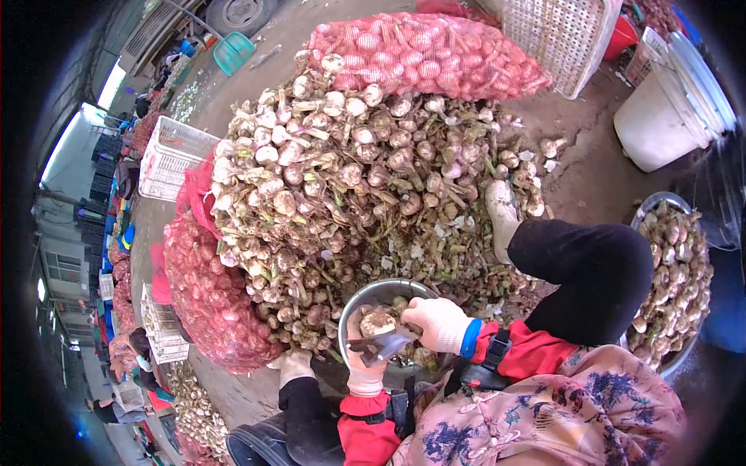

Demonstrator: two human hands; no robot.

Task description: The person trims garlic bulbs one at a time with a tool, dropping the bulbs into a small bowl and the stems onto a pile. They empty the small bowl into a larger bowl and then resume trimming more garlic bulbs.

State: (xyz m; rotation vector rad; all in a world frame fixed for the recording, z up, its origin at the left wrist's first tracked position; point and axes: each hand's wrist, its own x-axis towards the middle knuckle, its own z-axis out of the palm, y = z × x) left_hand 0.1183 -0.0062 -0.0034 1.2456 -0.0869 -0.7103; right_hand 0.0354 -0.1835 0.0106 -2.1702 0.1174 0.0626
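Cradling a garlic bulb [378, 323] in the curled, gloved left hand [362, 374], over the metal bowl [386, 284]; gripping a knife [381, 349] by its handle in the closed right hand [437, 322], just right of the bulb, and angling the blade near it.

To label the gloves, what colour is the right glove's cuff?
The cuff is blue, clearest in the head view.

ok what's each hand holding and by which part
The right hand holds a bladed tool by its handle end; the left hand holds a garlic bulb, its exact grip partly hidden.
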